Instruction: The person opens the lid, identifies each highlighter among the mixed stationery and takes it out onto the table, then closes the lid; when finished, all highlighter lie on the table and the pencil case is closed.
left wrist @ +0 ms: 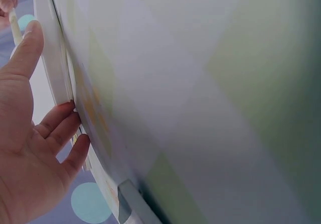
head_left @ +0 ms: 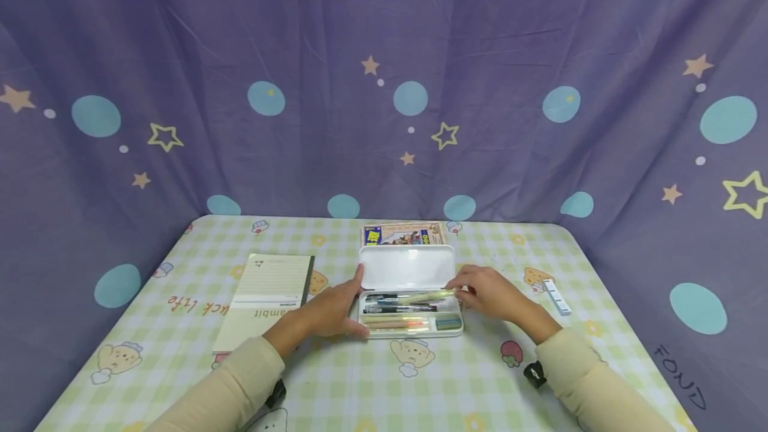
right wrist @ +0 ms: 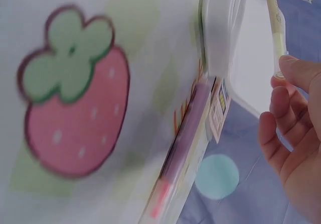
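An open white pencil case [head_left: 408, 269] stands on the table, its lid raised at the back. Dark pens [head_left: 402, 309] lie in its rear compartment; slim sticks, some with orange ends [head_left: 393, 323], and a blue-green eraser-like block [head_left: 447, 322] are in the front. My left hand [head_left: 330, 305] rests against the case's left end with fingers extended, fingertips touching its side in the left wrist view. At the right end, my right hand [head_left: 489, 292] pinches a pale yellow pen [right wrist: 275, 28] by one end, between thumb and index finger. The pen lies over the rear compartment.
Left of the case lies a lined notepad [head_left: 270, 299]. Behind the lid is a colourful printed booklet or card [head_left: 405, 235]. A narrow white and light-blue strip [head_left: 557, 297] lies to the right. A purple curtain [head_left: 384, 119] surrounds the checked tablecloth [head_left: 336, 385].
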Tool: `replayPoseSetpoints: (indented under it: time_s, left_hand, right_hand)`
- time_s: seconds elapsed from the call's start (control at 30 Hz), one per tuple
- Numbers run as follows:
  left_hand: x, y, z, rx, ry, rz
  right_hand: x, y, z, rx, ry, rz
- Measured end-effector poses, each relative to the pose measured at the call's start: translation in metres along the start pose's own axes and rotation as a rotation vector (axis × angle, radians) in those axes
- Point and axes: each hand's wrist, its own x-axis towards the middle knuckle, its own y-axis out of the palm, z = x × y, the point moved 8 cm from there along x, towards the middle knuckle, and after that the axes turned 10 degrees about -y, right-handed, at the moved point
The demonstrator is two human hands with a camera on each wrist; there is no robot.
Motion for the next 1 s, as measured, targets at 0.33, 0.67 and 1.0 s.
replayPoseSetpoints:
  time_s: [0.33,0.67,1.0]
  left_hand:
    - [0.0,0.0,0.0,0.01,0.002,-0.003]
    - [0.0,0.0,-0.001,0.014,0.003,-0.002]
    - [0.001,0.001,0.001,0.018,-0.005,-0.005]
  right_hand:
    - [-0.024,-0.017,-0.019,-0.031,0.025,-0.072]
    - [-0.055,-0.035,-0.043,-0.061,0.098,-0.135]
    - [-0.076,-0.042,-0.063,-0.077,0.162,-0.122]
